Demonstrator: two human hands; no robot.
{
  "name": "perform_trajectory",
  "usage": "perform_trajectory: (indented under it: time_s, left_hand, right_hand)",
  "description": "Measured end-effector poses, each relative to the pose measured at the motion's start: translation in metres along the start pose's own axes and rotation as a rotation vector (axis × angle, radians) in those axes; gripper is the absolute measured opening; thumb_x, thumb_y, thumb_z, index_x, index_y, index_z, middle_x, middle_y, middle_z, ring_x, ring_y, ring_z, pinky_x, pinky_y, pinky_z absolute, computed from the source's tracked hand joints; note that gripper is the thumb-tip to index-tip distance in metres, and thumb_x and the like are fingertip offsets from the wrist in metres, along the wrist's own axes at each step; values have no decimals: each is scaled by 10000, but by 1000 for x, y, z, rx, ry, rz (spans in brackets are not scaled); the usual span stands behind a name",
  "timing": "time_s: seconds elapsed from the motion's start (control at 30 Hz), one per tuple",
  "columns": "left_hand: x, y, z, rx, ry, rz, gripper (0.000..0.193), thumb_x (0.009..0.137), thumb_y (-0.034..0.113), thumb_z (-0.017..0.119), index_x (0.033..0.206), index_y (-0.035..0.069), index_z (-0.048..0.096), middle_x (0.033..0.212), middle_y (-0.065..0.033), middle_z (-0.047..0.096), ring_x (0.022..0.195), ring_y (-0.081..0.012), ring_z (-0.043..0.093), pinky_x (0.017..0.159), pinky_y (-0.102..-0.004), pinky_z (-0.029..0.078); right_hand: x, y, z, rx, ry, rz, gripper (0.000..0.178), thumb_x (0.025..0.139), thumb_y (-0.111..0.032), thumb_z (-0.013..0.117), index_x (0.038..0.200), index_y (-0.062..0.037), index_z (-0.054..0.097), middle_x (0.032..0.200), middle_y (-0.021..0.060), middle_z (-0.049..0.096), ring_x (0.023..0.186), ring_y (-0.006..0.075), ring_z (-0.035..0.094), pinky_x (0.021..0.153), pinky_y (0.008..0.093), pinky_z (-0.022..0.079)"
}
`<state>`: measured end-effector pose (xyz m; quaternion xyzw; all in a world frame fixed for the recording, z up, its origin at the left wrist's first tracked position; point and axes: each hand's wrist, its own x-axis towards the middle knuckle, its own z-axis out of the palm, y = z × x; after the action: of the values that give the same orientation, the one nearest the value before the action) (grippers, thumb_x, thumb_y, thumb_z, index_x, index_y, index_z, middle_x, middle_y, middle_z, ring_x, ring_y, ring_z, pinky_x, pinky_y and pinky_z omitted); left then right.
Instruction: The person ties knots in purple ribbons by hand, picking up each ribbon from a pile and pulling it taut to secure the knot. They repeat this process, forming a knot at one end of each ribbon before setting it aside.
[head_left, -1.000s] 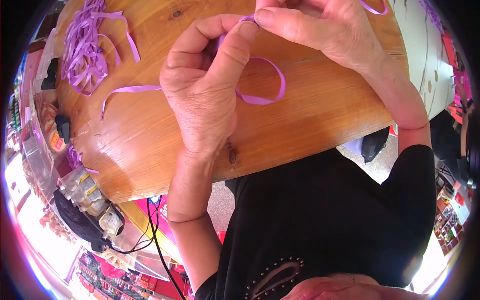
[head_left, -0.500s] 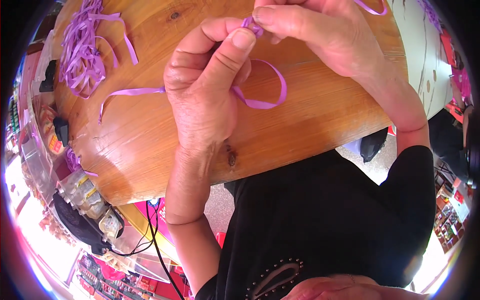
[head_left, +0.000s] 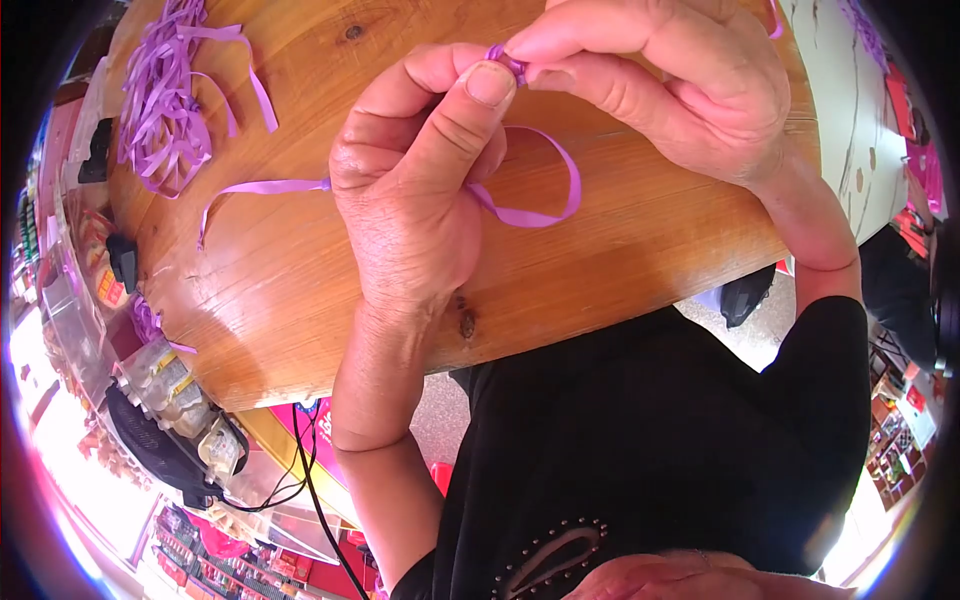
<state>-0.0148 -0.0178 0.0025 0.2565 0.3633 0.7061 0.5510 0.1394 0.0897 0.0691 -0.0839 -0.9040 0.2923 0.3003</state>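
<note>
Between thumb and forefinger, my left hand (head_left: pixel 425 170) pinches a purple ribbon (head_left: pixel 535 215) close to a small bunched loop or knot at the fingertips. One stretch of that ribbon curves in a loop to the right of the left palm; a tail lies out to the left over the wood. At the same knot, my right hand (head_left: pixel 690 90) is closed, its thumb and forefinger tips pressed together on the ribbon. Both hands are above the far part of the wooden table (head_left: pixel 620 220). The fingertips partly hide the knot.
A pile of purple ribbons (head_left: pixel 165 110) lies at the table's far left. More ribbon (head_left: pixel 147 318) shows by the left edge, near clear packets (head_left: pixel 175 385). A black cable (head_left: pixel 310 470) hangs below the table. A white marbled surface (head_left: pixel 845 110) adjoins on the right.
My right hand has turned and shifted right and down, its thumb now beneath the forefinger at the knot. My left hand has moved only slightly, still pinching the ribbon.
</note>
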Motion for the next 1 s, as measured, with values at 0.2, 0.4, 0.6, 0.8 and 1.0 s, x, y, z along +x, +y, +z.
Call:
perform_trajectory:
  time_s: [0.2,0.4,0.6,0.8,1.0]
  left_hand:
    - [-1,0,-2,156,-3,3,143,886,72,595,988,-23,623,716,-15,567,546,-68,407,486,-203,305]
    - [-6,6,11,306,32,13,160,873,40,603,1016,-27,632,797,-17,622,566,-30,408,497,-171,298]
    - [-5,6,9,413,-7,55,170,854,28,627,1017,-13,649,890,-57,671,563,-5,389,486,-141,266]
    - [-8,12,13,409,81,49,150,845,26,638,990,-10,655,896,-73,678,530,-9,373,457,-152,255]
    - [-6,8,3,409,128,82,129,843,20,637,969,5,661,854,-60,673,514,-14,377,444,-161,251]
  right_hand:
    - [-3,8,6,87,-53,37,153,737,34,700,872,-16,648,798,70,601,692,177,584,569,253,447]
    - [-9,62,36,501,99,-413,83,788,-11,647,866,-22,621,820,43,620,735,132,585,651,214,458]
    - [-13,64,35,619,49,-317,78,827,-39,620,897,-6,608,851,50,624,784,100,580,704,200,457]
    - [-10,65,32,578,72,-375,119,840,-41,626,951,0,615,883,70,625,814,117,588,720,224,471]
    - [-1,6,0,67,-23,178,326,782,-76,711,1083,11,621,953,101,614,840,180,596,723,263,484]
